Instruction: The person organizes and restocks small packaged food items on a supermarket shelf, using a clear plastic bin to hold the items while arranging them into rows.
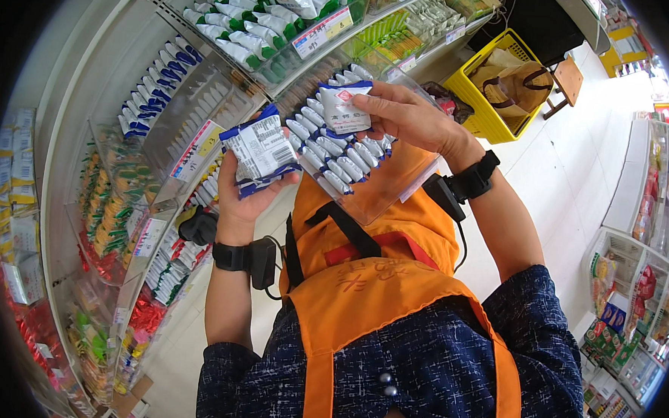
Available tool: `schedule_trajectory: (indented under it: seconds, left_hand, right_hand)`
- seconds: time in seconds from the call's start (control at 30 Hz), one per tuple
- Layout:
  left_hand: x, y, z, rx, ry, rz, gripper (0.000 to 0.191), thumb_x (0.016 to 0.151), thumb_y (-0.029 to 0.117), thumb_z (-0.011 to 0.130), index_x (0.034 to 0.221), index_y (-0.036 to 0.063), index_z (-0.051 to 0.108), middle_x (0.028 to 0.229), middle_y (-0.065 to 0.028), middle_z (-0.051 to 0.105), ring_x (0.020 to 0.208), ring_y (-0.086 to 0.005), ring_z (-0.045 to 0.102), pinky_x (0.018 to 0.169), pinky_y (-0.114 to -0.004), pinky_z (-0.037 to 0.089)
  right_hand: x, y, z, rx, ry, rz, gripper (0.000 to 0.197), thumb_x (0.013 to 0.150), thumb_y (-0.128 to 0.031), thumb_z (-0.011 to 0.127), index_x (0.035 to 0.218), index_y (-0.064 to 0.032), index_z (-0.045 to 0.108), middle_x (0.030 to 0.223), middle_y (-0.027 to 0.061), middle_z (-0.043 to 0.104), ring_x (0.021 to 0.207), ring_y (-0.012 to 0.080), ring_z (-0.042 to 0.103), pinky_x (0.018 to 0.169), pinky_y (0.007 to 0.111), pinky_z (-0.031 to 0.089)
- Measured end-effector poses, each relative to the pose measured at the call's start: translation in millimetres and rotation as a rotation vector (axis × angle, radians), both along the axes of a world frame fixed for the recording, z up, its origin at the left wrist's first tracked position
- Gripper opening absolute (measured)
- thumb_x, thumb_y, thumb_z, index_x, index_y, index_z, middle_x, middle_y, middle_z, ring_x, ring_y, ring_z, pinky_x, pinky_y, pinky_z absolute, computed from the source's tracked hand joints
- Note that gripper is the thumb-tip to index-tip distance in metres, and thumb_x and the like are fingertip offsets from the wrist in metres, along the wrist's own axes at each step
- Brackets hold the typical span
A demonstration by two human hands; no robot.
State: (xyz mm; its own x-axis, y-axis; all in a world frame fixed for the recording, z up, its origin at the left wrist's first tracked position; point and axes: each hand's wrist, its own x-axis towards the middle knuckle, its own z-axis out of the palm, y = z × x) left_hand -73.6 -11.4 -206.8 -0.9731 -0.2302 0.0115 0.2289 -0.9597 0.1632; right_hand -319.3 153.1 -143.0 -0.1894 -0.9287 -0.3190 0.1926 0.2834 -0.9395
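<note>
My left hand (pixel 243 203) holds a few small white snack packets (pixel 261 151) with blue crimped ends, stacked together, the printed back of the top one facing up. Between the thumb and fingers of my right hand (pixel 416 114) is another white-and-blue packet (pixel 344 108), its front with a red emblem turned up. Both hands are over a clear plastic bin (pixel 369 202), where rows of similar packets (pixel 332 149) stand on edge. The packet in my right hand hides part of these rows. The bin's near end juts out against the orange apron (pixel 376 285).
Shelf bins with green-and-white packets (pixel 253 34) stand at the far side, with more blue-and-white packets (pixel 156 86) at left. Price labels (pixel 321 33) line the shelf fronts. A yellow basket (pixel 454 82) holding a cloth bag sits on the floor beside a wooden stool (pixel 566 79).
</note>
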Motion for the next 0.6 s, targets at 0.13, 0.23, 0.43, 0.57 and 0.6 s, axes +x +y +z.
schedule_trajectory:
  seconds: [0.13, 0.23, 0.43, 0.57, 0.6]
  left_hand:
    - [-2, -1, 6, -0.090, -0.095, 0.014, 0.074, 0.089, 0.040, 0.067, 0.147, 0.0069, 0.035, 0.143, -0.0208, 0.044, 0.122, -0.0442, 0.051, 0.092, -0.062, 0.051]
    - [-10, 1, 21, -0.269, -0.306, 0.021, 0.069, 0.088, 0.038, 0.067, 0.145, 0.0103, 0.040, 0.142, -0.0161, 0.049, 0.128, -0.0354, 0.050, 0.099, -0.062, 0.044]
    - [-34, 10, 47, -0.238, -0.583, 0.113, 0.040, 0.087, 0.016, 0.071, 0.124, 0.0097, 0.057, 0.121, -0.0117, 0.064, 0.114, -0.0304, 0.061, 0.096, -0.061, 0.049]
    - [-47, 17, 62, -0.448, -0.647, 0.185, 0.037, 0.085, 0.011, 0.072, 0.120, 0.0096, 0.060, 0.111, -0.0081, 0.066, 0.103, -0.0229, 0.065, 0.084, -0.051, 0.059]
    - [-50, 19, 66, -0.452, -0.645, 0.187, 0.037, 0.085, 0.011, 0.072, 0.120, 0.0096, 0.060, 0.111, -0.0081, 0.066, 0.103, -0.0229, 0.065, 0.084, -0.051, 0.059]
  right_hand:
    - [7, -3, 10, -0.066, -0.085, -0.071, 0.033, 0.100, -0.034, 0.057, 0.111, -0.0029, 0.058, 0.079, -0.0010, 0.059, 0.068, 0.0054, 0.050, 0.061, 0.022, 0.041]
    - [12, -8, 20, -0.082, 0.475, 0.003, 0.040, 0.096, -0.038, 0.061, 0.107, 0.0006, 0.058, 0.073, 0.0059, 0.060, 0.065, 0.0108, 0.057, 0.058, 0.030, 0.044]
    - [55, -21, 20, -0.199, 1.043, -0.276, 0.032, 0.088, -0.026, 0.066, 0.103, 0.0015, 0.056, 0.065, 0.0204, 0.062, 0.066, 0.0361, 0.065, 0.059, 0.044, 0.050]
    - [65, -27, 24, -0.098, 1.189, -0.323, 0.027, 0.087, -0.020, 0.064, 0.100, 0.0012, 0.054, 0.067, 0.0192, 0.063, 0.068, 0.0352, 0.065, 0.059, 0.044, 0.051]
    - [65, -29, 23, -0.103, 1.190, -0.326, 0.027, 0.087, -0.020, 0.064, 0.100, 0.0012, 0.054, 0.067, 0.0192, 0.063, 0.068, 0.0352, 0.065, 0.059, 0.044, 0.051]
